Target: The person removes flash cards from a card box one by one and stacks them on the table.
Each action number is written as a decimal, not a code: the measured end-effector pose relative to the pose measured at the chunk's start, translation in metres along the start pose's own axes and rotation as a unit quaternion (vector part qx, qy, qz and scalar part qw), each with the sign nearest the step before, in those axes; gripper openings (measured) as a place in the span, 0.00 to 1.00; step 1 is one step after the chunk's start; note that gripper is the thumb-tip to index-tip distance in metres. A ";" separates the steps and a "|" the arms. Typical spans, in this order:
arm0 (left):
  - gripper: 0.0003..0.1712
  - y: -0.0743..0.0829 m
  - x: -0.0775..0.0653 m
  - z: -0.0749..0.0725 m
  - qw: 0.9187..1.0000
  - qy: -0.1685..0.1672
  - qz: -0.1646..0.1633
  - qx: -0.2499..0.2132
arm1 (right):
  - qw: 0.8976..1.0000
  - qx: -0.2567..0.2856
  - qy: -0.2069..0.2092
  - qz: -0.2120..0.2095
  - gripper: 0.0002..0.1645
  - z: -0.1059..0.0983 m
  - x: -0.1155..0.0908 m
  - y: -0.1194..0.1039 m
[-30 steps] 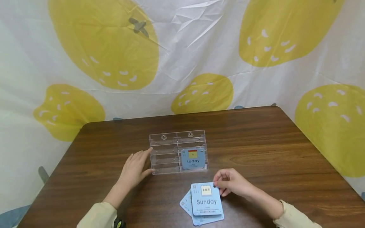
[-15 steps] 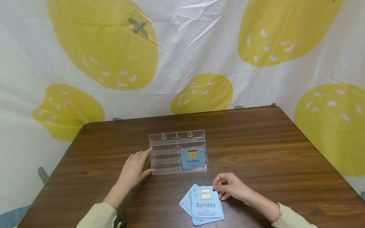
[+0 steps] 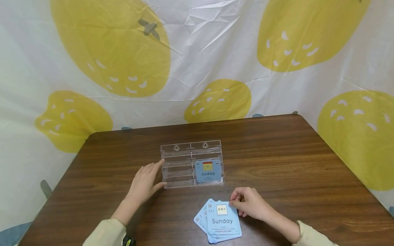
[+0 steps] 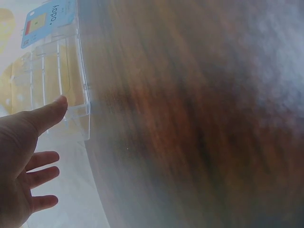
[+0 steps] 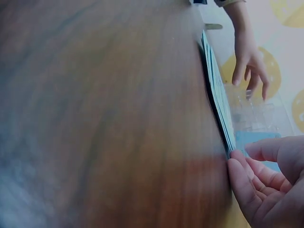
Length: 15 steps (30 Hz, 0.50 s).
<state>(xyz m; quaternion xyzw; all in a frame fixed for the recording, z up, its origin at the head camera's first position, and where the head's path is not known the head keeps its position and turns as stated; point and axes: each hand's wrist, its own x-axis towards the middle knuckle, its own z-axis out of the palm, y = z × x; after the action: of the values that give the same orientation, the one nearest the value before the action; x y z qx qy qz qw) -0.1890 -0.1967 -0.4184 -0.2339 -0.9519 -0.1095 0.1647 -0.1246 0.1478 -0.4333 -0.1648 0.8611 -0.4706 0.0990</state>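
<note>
A pile of light blue word cards lies fanned on the table, with a card reading "Sunday" [image 3: 222, 221] on top. At that card's upper right corner my right hand [image 3: 250, 204] has its thumb and fingertips, pinching the corner. In the right wrist view the pile appears edge-on as a thin stack of cards [image 5: 218, 95], the fingertips at its near end. My left hand [image 3: 144, 182] touches the left side of a clear plastic card rack [image 3: 178, 172], fingers spread and nearly straight. A "today" card [image 3: 208, 172] stands in the rack's lower right part.
The brown wooden table [image 3: 292, 160] reaches back to a white curtain [image 3: 212, 44] with yellow fruit prints. Clear dividers split the rack into two columns of tiers. A dark band [image 3: 128, 240] sits at the left wrist.
The Sunday card was slightly raised at its top edge and has come down onto the pile, my right hand lowering with it. My left hand and the rack stay put.
</note>
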 end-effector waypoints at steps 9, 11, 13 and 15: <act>0.46 0.000 0.000 0.001 1.000 0.016 0.007 -0.003 | 1.000 -0.019 0.003 -0.002 0.03 -0.003 -0.001 -0.001; 0.45 0.000 0.000 0.000 1.000 0.003 -0.002 -0.007 | 1.000 -0.018 0.002 -0.004 0.03 -0.004 -0.001 -0.002; 0.45 0.000 0.000 0.000 1.000 -0.002 -0.006 -0.006 | 1.000 -0.018 0.002 -0.005 0.03 -0.005 0.000 -0.002; 0.45 0.000 0.000 0.000 1.000 -0.003 -0.006 -0.006 | 1.000 -0.016 0.002 -0.008 0.03 -0.006 0.001 -0.003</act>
<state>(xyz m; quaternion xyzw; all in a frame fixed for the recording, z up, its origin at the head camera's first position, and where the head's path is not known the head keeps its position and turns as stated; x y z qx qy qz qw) -0.1890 -0.1966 -0.4181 -0.2295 -0.9531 -0.1157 0.1596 -0.1264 0.1505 -0.4278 -0.1729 0.8675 -0.4575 0.0910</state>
